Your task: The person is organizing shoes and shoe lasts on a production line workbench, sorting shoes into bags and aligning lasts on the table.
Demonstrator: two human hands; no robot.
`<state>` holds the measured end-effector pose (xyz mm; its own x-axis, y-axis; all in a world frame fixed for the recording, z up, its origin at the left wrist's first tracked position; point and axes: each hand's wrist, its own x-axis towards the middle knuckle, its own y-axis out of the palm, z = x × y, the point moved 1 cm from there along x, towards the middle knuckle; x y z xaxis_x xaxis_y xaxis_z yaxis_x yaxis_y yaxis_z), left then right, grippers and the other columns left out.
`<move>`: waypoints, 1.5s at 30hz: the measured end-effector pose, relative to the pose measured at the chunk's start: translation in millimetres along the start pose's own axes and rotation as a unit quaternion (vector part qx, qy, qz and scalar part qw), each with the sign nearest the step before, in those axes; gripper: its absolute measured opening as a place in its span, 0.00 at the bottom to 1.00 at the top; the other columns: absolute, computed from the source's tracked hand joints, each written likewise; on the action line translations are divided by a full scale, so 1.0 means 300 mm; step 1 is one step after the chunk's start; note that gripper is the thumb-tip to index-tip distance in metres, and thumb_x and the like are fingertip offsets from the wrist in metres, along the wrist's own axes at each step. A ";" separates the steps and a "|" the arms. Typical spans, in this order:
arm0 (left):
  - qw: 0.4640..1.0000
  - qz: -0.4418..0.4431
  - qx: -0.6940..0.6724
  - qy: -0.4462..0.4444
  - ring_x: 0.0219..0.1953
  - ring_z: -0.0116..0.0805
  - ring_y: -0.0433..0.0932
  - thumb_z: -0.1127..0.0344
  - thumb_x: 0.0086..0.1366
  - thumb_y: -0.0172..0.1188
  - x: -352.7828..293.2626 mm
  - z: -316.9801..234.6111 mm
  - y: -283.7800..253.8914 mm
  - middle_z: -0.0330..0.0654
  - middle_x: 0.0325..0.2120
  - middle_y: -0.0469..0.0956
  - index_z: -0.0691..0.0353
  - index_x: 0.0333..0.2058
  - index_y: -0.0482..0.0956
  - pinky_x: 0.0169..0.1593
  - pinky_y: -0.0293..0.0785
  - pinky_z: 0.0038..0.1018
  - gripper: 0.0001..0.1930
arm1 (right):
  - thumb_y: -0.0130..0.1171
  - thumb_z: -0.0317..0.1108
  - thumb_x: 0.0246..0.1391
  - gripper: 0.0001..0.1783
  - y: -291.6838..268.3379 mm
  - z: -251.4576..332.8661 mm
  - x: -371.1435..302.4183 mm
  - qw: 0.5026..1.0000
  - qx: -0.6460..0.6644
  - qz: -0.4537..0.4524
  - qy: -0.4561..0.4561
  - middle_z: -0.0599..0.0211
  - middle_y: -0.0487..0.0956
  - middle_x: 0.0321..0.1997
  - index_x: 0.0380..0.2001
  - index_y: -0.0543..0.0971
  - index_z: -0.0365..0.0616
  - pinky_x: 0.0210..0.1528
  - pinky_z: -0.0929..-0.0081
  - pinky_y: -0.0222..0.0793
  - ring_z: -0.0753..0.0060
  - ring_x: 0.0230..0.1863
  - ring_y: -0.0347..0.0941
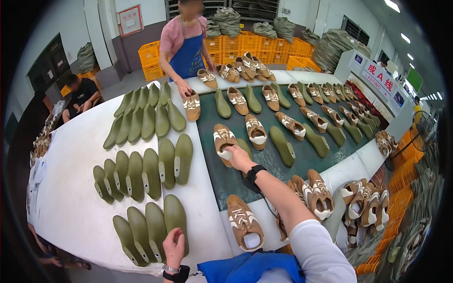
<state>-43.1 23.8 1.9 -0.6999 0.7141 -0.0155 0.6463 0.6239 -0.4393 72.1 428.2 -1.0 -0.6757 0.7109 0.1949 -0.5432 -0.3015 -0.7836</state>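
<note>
My right hand (239, 158) reaches over the green belt, its fingers closed on the heel opening of a brown shoe (223, 137) with white stripes and laces. A green shoe last (244, 150) lies just beside that shoe, partly hidden by my hand. Near the front edge of the white table, my left hand (173, 244) is curled against the lower end of another green shoe last (175, 216), the rightmost in its row; its fingertips are partly hidden. Between my arms, a single brown shoe (243, 221) sits on the white ledge.
Rows of green lasts (137, 172) cover part of the white table (71, 188). Shoes and lasts alternate along the belt (222, 181). Across it, a co-worker in a blue apron (186, 55) touches a shoe (192, 106). More shoes (314, 195) lie right; orange crates (403, 188) stand beyond.
</note>
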 end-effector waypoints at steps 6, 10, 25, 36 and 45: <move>0.975 -0.050 0.196 0.091 0.49 0.51 0.70 0.73 0.51 0.59 -0.042 0.025 -0.090 0.56 0.45 0.70 0.68 0.47 0.68 0.51 0.67 0.37 0.23 | 0.56 0.28 0.46 0.21 -0.039 0.027 -0.078 0.994 0.057 0.098 -0.005 0.52 0.77 0.41 0.47 0.73 0.42 0.46 0.65 0.69 0.53 0.43 0.74; 0.995 0.048 0.085 -0.018 0.53 0.50 0.67 0.76 0.47 0.59 -0.066 0.165 -0.051 0.58 0.54 0.63 0.64 0.62 0.47 0.56 0.63 0.33 0.43 | 0.54 0.31 0.49 0.17 -0.177 0.108 -0.316 0.979 0.103 0.161 -0.072 0.54 0.79 0.35 0.44 0.75 0.40 0.40 0.65 0.71 0.53 0.37 0.76; 0.997 0.061 -0.048 0.006 0.60 0.47 0.57 0.81 0.47 0.53 -0.047 0.133 0.196 0.55 0.58 0.54 0.64 0.63 0.45 0.62 0.51 0.33 0.43 | 0.56 0.32 0.46 0.15 -0.452 0.020 -1.270 0.971 0.026 -0.104 0.214 0.52 0.78 0.35 0.40 0.77 0.40 0.41 0.60 0.70 0.51 0.39 0.74; 0.811 0.357 0.261 0.382 0.57 0.61 0.56 0.46 0.44 0.68 -0.117 -0.169 0.586 0.61 0.54 0.58 0.59 0.53 0.67 0.60 0.56 0.46 0.39 | 0.66 0.49 0.37 0.35 -0.225 0.027 -1.290 0.953 -0.158 -0.129 0.223 0.52 0.64 0.55 0.51 0.70 0.52 0.52 0.58 0.62 0.50 0.53 0.61; 0.809 0.361 0.233 0.402 0.59 0.63 0.50 0.47 0.40 0.71 -0.127 -0.130 0.601 0.60 0.57 0.53 0.56 0.56 0.65 0.61 0.53 0.49 0.43 | 0.60 0.33 0.37 0.33 -0.220 0.024 -1.253 0.943 -0.156 -0.137 0.260 0.51 0.66 0.50 0.53 0.67 0.52 0.42 0.57 0.70 0.48 0.48 0.65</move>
<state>111.9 121.4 -41.7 0.3537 0.9313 0.0866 0.4829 -0.1025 -0.8697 358.2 176.3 -18.3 -0.1521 0.9749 0.1628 -0.4348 0.0820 -0.8968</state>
